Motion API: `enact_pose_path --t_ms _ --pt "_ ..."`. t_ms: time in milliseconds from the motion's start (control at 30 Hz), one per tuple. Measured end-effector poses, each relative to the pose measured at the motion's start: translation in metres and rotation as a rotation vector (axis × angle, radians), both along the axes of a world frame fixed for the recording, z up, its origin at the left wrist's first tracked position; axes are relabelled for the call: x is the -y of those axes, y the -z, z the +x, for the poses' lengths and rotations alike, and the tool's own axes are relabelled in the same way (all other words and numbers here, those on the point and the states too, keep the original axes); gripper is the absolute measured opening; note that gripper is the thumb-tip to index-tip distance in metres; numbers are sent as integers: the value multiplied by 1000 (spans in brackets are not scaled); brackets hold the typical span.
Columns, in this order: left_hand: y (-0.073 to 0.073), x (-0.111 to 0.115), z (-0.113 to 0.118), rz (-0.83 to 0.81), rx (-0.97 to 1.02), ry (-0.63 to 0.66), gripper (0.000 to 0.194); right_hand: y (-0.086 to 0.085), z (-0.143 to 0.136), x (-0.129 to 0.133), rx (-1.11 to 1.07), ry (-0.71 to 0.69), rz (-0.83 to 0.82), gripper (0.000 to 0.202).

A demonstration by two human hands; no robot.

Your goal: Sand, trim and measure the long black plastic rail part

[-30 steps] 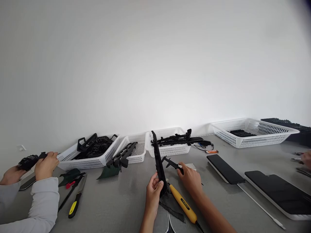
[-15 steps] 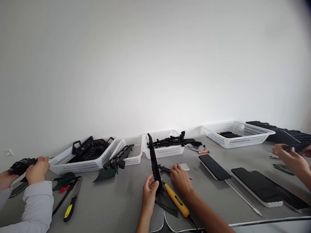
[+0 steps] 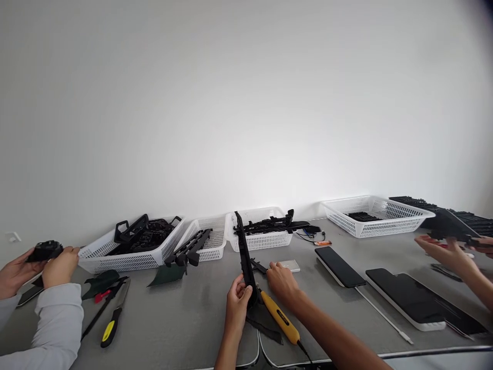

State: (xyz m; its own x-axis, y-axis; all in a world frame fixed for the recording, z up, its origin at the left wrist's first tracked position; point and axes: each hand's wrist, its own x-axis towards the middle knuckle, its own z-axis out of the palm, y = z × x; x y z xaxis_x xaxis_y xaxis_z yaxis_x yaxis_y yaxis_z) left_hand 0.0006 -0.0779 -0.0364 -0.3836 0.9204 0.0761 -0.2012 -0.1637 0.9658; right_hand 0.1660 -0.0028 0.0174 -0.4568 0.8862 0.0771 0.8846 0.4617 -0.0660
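Observation:
My left hand [image 3: 236, 303] is closed round the lower end of a long, narrow black plastic trim piece [image 3: 243, 246], which stands nearly upright. My right hand [image 3: 283, 278] is low over the table with its fingers curled down onto a black caliper-like tool [image 3: 259, 265]. The hand covers most of that tool; only its jaw end shows on the left. Just behind the right fingers lies a small white, flat box [image 3: 291, 265]. Between my hands rests a yellow corded handheld tool [image 3: 280, 317], beside a dark cloth-like scrap [image 3: 265, 327].
White baskets [image 3: 265, 241] of black parts line the wall. Phones [image 3: 340, 266] and a white cable [image 3: 385, 314] lie right; a yellow-black knife [image 3: 111, 326] lies left. Co-workers' hands [image 3: 61, 267] at left and a co-worker's hand [image 3: 449, 254] at right hold black parts.
My right hand has shifted slightly left over the caliper-like tool. My left hand and the trim piece are nearly still. The co-workers' hands and black parts have moved on both sides.

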Motion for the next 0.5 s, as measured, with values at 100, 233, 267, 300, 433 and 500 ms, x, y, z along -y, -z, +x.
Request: enact_pose_path --t_ms 100,233,267,300,433,500 --pt "0 0 0 1 -1 -3 78 -4 -3 6 13 -2 -48 13" --pt "0 2 0 -1 -10 2 78 -7 -5 13 -2 0 -108 11" --pt "0 3 0 -4 -13 4 79 -7 -5 14 -12 2 -122 11" --pt "0 3 0 -7 -16 6 80 -7 -5 16 -24 3 -136 11" --pt "-1 5 0 -17 -21 11 85 -12 4 23 -101 15 -154 25" --pt "-2 4 1 -12 -22 13 86 -19 13 29 -158 31 -131 35"
